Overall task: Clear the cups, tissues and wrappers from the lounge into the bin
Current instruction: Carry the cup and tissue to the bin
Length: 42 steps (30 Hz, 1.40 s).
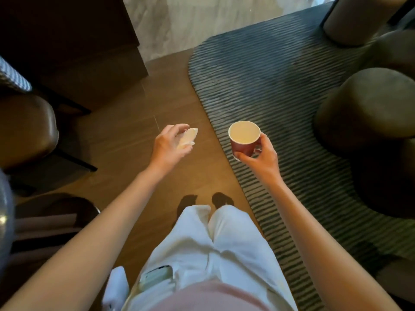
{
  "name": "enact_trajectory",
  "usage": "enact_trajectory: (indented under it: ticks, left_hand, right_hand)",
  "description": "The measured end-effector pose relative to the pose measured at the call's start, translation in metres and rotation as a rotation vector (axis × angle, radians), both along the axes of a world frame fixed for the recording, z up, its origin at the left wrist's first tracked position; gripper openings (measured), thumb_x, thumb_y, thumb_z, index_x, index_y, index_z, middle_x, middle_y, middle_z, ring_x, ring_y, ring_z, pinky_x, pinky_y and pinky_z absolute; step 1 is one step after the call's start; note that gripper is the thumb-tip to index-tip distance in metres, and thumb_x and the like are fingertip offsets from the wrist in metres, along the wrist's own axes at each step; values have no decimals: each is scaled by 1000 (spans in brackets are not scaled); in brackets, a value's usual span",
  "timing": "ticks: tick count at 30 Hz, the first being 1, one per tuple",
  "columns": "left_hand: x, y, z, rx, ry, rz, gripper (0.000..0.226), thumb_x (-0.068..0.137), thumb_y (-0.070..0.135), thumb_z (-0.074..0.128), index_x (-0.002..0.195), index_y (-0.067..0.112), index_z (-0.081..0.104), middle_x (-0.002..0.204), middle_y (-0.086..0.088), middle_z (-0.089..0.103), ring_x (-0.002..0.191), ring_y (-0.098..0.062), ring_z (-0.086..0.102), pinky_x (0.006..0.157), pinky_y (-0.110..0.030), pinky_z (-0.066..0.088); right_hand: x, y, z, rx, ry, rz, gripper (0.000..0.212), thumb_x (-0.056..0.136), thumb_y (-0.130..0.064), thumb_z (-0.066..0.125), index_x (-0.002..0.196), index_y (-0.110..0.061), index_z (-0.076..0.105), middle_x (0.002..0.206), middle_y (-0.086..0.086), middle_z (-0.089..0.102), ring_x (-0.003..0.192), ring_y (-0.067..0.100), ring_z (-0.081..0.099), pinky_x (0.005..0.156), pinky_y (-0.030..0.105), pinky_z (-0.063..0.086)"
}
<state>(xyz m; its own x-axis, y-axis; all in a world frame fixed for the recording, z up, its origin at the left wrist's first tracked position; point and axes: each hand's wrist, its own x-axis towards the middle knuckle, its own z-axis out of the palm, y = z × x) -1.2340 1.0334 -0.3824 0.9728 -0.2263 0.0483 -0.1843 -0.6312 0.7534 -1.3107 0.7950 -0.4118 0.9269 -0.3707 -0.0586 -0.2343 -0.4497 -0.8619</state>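
The person stands mid-carry with the right hand (pixel 260 157) curled round an upright red paper cup (pixel 244 140) and the left hand (pixel 169 145) pinching a crumpled tissue (pixel 188 137), but no bin shows, so binning evidently remains.

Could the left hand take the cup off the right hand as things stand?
Probably not cleanly: the left hand already grips a crumpled tissue. The red paper cup in the right hand is close, nothing between them.

A single wide-angle head camera looks steeply down from standing height, close over the person's outstretched arms, onto the wooden floor (pixel 125 131).
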Motion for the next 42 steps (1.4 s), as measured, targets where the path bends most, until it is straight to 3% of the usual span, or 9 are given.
enact_trajectory:
  ticks: [6, 15, 21, 30, 33, 38, 42]
  left_hand:
    - [116, -27, -4, 7, 38, -29, 49, 73, 11, 78, 119, 14, 62, 115, -4, 60, 105, -12, 57, 81, -8, 41]
    - [269, -88, -9, 6, 73, 41, 49, 76, 13, 76, 122, 18, 59, 118, 1, 57, 106, -5, 51, 72, 4, 37]
    - [346, -101, -11, -16, 106, 137, 51, 78, 16, 76, 125, 21, 57, 122, 1, 55, 109, -6, 48, 66, -1, 38]
    - [483, -90, -32, 3, 77, 139, 52, 75, 16, 79, 122, 21, 58, 119, 2, 58, 103, -2, 49, 70, -1, 40]
    - [545, -81, -32, 17, 48, 129, 50, 73, 16, 80, 119, 20, 61, 114, 2, 60, 97, -6, 54, 71, -2, 39]
    - [633, -64, -28, 34, 43, 75, 48, 73, 17, 78, 117, 22, 62, 112, 3, 60, 96, -9, 57, 78, -20, 47]
    - [688, -61, -28, 15, 55, 74, 47, 72, 14, 78, 116, 19, 63, 110, 1, 61, 96, -8, 57, 82, -20, 47]
  right_hand:
    - [113, -32, -7, 26, 29, -10, 73, 71, -27, 82, 132, -25, 43, 120, -14, 49, 105, 1, 48, 82, 11, 40]
    - [282, -90, -14, 31, 69, 48, 73, 73, -24, 81, 134, -22, 42, 130, -2, 51, 115, 8, 47, 91, 19, 42]
    - [374, -107, -14, 21, 98, 115, 75, 71, -25, 82, 134, -24, 42, 129, -4, 51, 114, 7, 48, 90, 17, 42]
    - [523, -96, -19, 60, 128, 107, 73, 70, -25, 83, 131, -26, 45, 124, -8, 52, 110, 6, 49, 82, 12, 38]
    - [583, -86, -17, 75, 122, 88, 72, 69, -25, 83, 131, -27, 45, 122, -9, 52, 109, 6, 49, 83, 15, 40]
    - [663, -75, -16, 63, 115, 48, 74, 69, -25, 84, 132, -24, 45, 126, -3, 53, 110, 10, 50, 88, 24, 45]
    - [708, -72, -19, 68, 128, 33, 76, 69, -23, 84, 134, -23, 44, 127, -3, 52, 111, 10, 49, 89, 26, 46]
